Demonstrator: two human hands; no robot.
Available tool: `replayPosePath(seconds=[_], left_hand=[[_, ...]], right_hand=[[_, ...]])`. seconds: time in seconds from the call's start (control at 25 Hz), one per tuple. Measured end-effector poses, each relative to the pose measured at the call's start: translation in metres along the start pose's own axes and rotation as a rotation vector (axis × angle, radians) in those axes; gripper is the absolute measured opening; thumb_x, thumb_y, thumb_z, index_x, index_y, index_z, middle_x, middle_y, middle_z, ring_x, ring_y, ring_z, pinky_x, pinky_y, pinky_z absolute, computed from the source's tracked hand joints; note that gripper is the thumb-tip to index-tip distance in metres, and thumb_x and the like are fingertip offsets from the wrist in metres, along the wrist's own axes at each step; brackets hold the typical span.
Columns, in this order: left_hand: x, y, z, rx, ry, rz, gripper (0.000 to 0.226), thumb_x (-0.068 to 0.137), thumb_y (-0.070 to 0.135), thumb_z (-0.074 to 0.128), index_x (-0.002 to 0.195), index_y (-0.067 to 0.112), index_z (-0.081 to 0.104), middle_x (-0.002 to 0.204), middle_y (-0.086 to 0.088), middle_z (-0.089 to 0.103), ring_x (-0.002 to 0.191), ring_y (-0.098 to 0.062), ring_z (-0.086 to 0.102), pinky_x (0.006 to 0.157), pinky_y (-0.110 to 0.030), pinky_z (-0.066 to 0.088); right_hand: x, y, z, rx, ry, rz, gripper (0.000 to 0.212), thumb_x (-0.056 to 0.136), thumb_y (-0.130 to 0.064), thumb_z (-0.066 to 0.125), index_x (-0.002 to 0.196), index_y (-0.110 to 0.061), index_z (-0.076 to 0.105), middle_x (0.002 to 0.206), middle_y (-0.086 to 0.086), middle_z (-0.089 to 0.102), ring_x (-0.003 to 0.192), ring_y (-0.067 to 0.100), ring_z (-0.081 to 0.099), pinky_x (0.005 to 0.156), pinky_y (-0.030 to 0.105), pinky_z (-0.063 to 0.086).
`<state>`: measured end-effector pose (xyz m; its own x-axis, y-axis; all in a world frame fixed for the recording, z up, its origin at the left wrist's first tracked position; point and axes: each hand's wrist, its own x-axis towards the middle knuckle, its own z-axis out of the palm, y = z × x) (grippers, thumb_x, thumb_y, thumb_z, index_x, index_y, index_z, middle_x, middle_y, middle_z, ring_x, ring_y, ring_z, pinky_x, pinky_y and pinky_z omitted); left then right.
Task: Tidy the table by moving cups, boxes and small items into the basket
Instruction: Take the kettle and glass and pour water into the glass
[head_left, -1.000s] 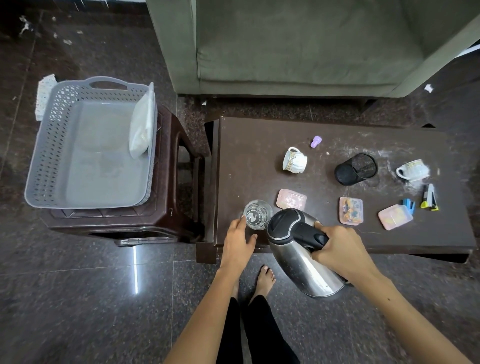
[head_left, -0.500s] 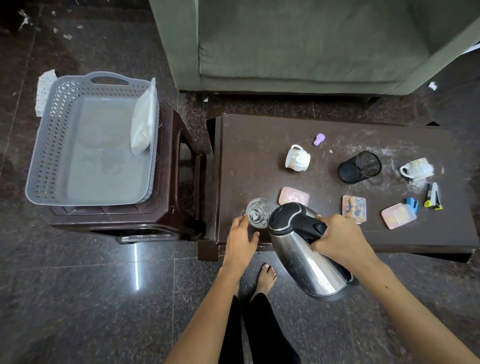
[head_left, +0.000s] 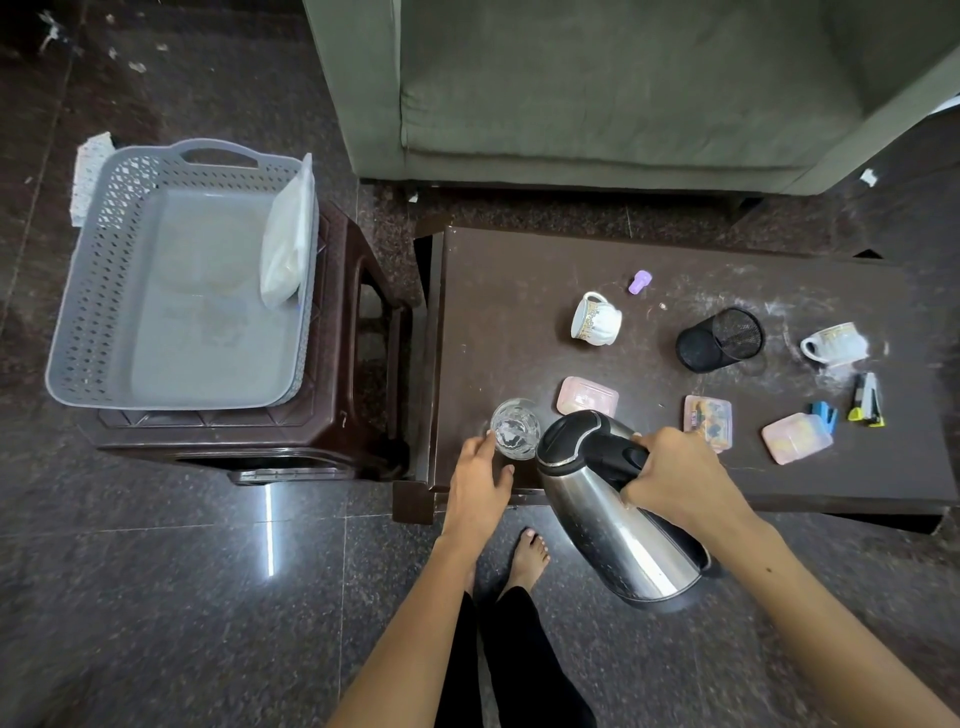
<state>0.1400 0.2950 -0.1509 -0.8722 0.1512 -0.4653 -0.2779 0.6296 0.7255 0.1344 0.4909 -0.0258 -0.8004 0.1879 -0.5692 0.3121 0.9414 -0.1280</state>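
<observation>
Down at the near left corner of the dark brown table (head_left: 519, 270): clear drinking glass (head_left: 514, 428), upright, left hand (head_left: 480, 480) cupped round its near side, fingers touching. Just right of it, tilted steel kettle with black lid (head_left: 613, 512), spout toward the glass, black handle clenched in right hand (head_left: 680, 478). Beyond, pale pink plastic box (head_left: 587, 397). Well left, grey perforated basket (head_left: 104, 260) on brown stool (head_left: 358, 332).

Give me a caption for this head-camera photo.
Right hand tilts a steel kettle toward a glass steadied by the left hand.
</observation>
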Motion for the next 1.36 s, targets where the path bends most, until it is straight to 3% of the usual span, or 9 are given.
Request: replayPosePath(seconds=[0.8,1.36], left_hand=[[0.0024,-0.0007,-0.0023,0.264,-0.072,0.011,0.049,0.094,0.016,0.048,0.141,0.009,0.036,0.130,-0.009,0.041,0.116,-0.025,0.050,0.095,-0.037,0.047],[0.0044,0.0040,0.0036,0.363,-0.089,-0.022,0.055,0.094,0.012,0.048,0.145,0.007,0.028,0.130,-0.013,0.041,0.120,-0.028,0.042,0.099,-0.036,0.042]], right_hand=[[0.0040,-0.0031,-0.0038,0.003,-0.017,0.039,0.017,0.057,-0.011,0.066,0.068,-0.005,0.055,0.055,0.007,0.051,0.053,0.027,0.054,0.042,0.020,0.030],[0.0091,-0.0056,-0.0018,0.001,-0.031,0.037,0.020,0.054,-0.013,0.067,0.068,-0.005,0.057,0.056,0.008,0.053,0.054,0.028,0.057,0.043,0.021,0.034]])
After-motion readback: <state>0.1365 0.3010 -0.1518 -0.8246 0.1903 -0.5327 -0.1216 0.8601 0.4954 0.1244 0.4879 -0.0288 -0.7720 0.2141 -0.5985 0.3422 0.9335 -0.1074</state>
